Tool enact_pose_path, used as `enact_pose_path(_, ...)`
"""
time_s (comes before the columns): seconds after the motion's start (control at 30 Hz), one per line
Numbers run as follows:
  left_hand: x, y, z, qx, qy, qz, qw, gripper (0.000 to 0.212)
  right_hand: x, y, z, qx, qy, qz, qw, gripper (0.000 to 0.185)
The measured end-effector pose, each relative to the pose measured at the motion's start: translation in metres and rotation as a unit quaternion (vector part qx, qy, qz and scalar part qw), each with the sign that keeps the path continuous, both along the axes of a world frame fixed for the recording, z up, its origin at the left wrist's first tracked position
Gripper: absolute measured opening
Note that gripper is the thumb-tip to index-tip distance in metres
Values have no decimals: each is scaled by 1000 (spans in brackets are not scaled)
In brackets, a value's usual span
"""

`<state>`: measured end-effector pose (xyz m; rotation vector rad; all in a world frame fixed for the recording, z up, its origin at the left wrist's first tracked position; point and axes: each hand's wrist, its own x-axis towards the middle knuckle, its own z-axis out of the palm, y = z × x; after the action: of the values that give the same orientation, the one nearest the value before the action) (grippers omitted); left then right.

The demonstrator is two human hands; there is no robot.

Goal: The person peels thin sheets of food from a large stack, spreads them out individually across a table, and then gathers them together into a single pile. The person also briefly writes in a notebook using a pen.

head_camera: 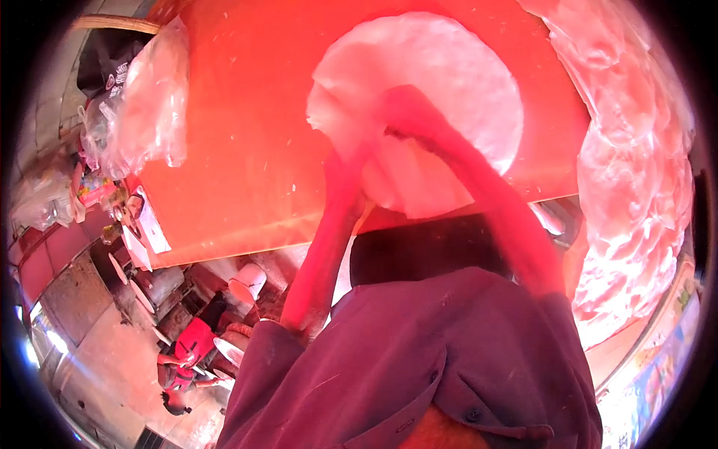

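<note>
A large, thin round sheet (449, 67), pale and dough-like, lies on the orange-red tabletop (241, 123) in front of me. Its left side shows folds, and its near edge reaches the table's front edge. My left hand (350, 154) is at the sheet's left near part, its fingers lost in blur and glare. Bent at the wrist, my right hand (406, 109) is over the middle of the sheet with its fingers pointing left. Strong red light and motion blur hide whether either hand grips the sheet.
Overlapping pale sheets (634, 168) are heaped along the right. Clear plastic bags (157, 106) hang over the table's left end, near a black bag (109, 62). Beyond the table, a white bucket (248, 282) stands lower left, and a person in red (190, 348) is farther off.
</note>
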<state>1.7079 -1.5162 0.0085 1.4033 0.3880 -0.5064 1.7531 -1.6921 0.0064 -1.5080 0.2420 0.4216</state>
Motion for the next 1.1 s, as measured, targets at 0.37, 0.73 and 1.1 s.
enact_pose_path(0.37,7,39,-28,-85,117,41,989,47,-22,-56,13,94,-18,-59,994,14)
enact_pose_path(0.73,-1,44,-26,-156,153,31,975,51,-154,-397,175,-194,-138,-469,851,19)
enact_pose_path(1.1,0,45,-30,-185,156,35,970,56,13,-452,234,-218,-215,-347,887,32)
